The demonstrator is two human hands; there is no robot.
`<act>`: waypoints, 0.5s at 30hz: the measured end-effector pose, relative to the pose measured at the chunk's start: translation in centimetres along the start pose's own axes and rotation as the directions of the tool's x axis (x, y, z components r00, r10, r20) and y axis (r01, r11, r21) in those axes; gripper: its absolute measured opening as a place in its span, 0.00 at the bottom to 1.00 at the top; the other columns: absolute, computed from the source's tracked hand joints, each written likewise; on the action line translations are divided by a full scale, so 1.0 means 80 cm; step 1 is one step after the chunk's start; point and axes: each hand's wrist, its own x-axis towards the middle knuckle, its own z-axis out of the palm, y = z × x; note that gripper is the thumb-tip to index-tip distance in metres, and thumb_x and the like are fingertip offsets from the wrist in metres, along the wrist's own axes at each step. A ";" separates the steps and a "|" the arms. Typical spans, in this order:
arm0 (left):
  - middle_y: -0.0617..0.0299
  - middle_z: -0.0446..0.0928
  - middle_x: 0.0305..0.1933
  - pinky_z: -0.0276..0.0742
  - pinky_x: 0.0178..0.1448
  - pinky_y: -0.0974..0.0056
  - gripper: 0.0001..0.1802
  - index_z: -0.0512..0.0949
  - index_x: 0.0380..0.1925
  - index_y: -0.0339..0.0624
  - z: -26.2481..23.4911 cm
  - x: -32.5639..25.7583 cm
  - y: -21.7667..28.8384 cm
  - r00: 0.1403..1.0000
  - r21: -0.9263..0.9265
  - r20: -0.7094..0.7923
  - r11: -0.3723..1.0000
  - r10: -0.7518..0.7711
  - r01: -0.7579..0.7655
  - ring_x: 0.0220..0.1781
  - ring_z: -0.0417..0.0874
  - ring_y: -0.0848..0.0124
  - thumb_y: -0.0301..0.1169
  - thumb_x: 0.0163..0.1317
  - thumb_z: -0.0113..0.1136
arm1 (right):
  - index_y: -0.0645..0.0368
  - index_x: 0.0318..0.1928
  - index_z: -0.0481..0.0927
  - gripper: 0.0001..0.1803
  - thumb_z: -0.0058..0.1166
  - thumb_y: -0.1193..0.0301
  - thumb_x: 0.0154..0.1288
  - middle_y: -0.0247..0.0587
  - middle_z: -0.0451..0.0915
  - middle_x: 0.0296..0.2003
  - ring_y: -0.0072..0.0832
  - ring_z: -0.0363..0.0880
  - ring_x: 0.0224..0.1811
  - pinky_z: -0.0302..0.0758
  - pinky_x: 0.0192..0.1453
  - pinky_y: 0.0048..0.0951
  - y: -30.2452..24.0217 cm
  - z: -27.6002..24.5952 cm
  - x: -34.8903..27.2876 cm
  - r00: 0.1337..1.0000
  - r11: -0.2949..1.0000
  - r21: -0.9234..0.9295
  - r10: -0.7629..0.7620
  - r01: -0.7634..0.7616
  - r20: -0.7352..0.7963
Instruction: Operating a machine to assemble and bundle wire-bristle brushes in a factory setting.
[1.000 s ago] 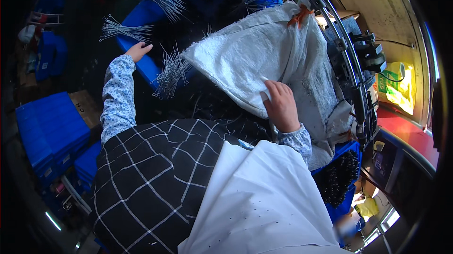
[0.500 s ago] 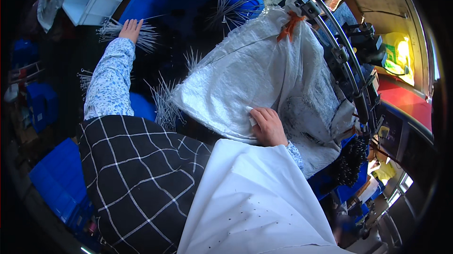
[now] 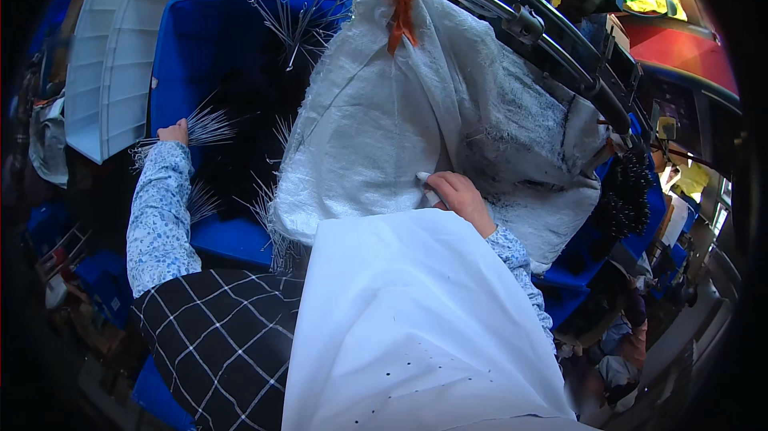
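My left hand (image 3: 174, 132) is closed round a bundle of thin metal wires (image 3: 206, 125) at the left side of a large blue bin (image 3: 172, 47). The wires fan out to the right, and looped ends show on some other wires (image 3: 292, 19) standing at the bin's far corner. My right hand (image 3: 462, 199) rests on a white woven sack (image 3: 376, 119), its fingers loosely bent and apart from the thumb. White coverings wrap some of its fingertips. The sack drapes over the right part of the bin and bears an orange tie (image 3: 402, 19).
A curved metal rail (image 3: 536, 27) runs along the upper right. A pale ribbed plastic tray (image 3: 112, 63) leans beside the bin. Dark bristly pieces (image 3: 628, 195) fill a blue container at right. White cloth (image 3: 416, 311) and black checked fabric (image 3: 224, 335) cover my lap.
My left hand has gone from spread over wires to closed round a bundle, drawn toward the bin's left edge. The head view has shifted. My right hand remains on the sack.
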 end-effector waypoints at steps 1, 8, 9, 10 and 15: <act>0.56 0.75 0.37 0.68 0.38 0.53 0.12 0.64 0.42 0.42 -0.018 0.002 0.009 1.000 0.007 -0.016 1.000 0.013 -0.013 0.36 0.78 0.64 0.28 0.56 0.42 | 0.61 0.40 0.70 0.20 0.49 0.79 0.40 0.42 0.71 0.35 0.37 0.70 0.38 0.66 0.43 0.33 0.003 -0.001 -0.001 1.000 1.000 0.000 -0.003 0.003 0.010; 0.56 0.74 0.31 0.70 0.32 0.59 0.15 0.64 0.43 0.40 -0.121 0.006 0.052 0.968 0.294 0.246 0.955 -0.041 -0.034 0.29 0.77 0.66 0.30 0.55 0.46 | 0.58 0.43 0.69 0.22 0.50 0.75 0.41 0.41 0.71 0.36 0.36 0.70 0.40 0.64 0.47 0.35 0.010 0.019 -0.014 0.998 0.998 0.044 0.046 -0.044 -0.043; 0.57 0.74 0.30 0.70 0.32 0.59 0.15 0.64 0.43 0.40 -0.125 0.008 0.052 0.972 0.294 0.230 0.955 -0.043 -0.027 0.29 0.76 0.66 0.30 0.55 0.46 | 0.58 0.42 0.69 0.22 0.50 0.77 0.40 0.41 0.71 0.36 0.37 0.70 0.40 0.65 0.46 0.35 0.011 0.021 -0.014 0.999 0.999 0.047 0.009 -0.007 -0.036; 0.57 0.74 0.30 0.70 0.32 0.60 0.15 0.64 0.43 0.40 -0.128 0.008 0.052 0.975 0.291 0.220 0.957 -0.042 -0.024 0.28 0.76 0.66 0.30 0.54 0.46 | 0.59 0.42 0.70 0.22 0.50 0.79 0.39 0.41 0.71 0.36 0.37 0.70 0.40 0.66 0.46 0.34 0.012 0.022 -0.016 0.999 0.998 0.055 -0.037 0.038 -0.018; 0.57 0.73 0.29 0.70 0.32 0.60 0.16 0.64 0.43 0.40 -0.161 -0.040 0.024 0.962 0.121 0.272 0.993 -0.028 -0.005 0.26 0.75 0.67 0.30 0.54 0.47 | 0.58 0.41 0.70 0.20 0.48 0.77 0.41 0.40 0.72 0.34 0.35 0.70 0.39 0.65 0.46 0.34 0.026 0.001 -0.039 0.991 1.000 -0.025 -0.005 0.002 -0.131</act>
